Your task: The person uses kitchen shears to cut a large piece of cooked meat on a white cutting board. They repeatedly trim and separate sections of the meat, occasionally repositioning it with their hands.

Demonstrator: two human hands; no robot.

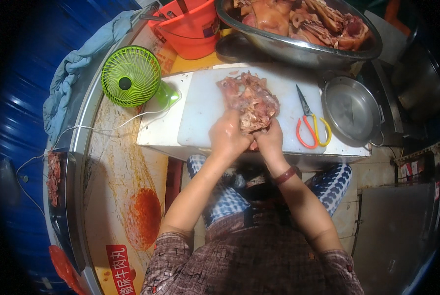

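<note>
A bony piece of meat (249, 97) lies on the white cutting board (198, 107), its near end at the board's front edge. My left hand (229, 134) is closed on its near left side, and my right hand (271, 138) grips the near right side. Both hands almost meet below the piece, where a small reddish bit shows between them. Scissors (308, 120) with one red and one yellow handle loop rest on the board to the right of my right hand, blades pointing away. Small scraps lie at the board's far edge.
A steel basin (297, 49) heaped with meat stands beyond the board, beside an orange bucket (190, 37). A green fan (131, 77) with a white cord is at the left. At the right sits a metal pan (353, 110). A tray (70, 206) holding meat lies far left.
</note>
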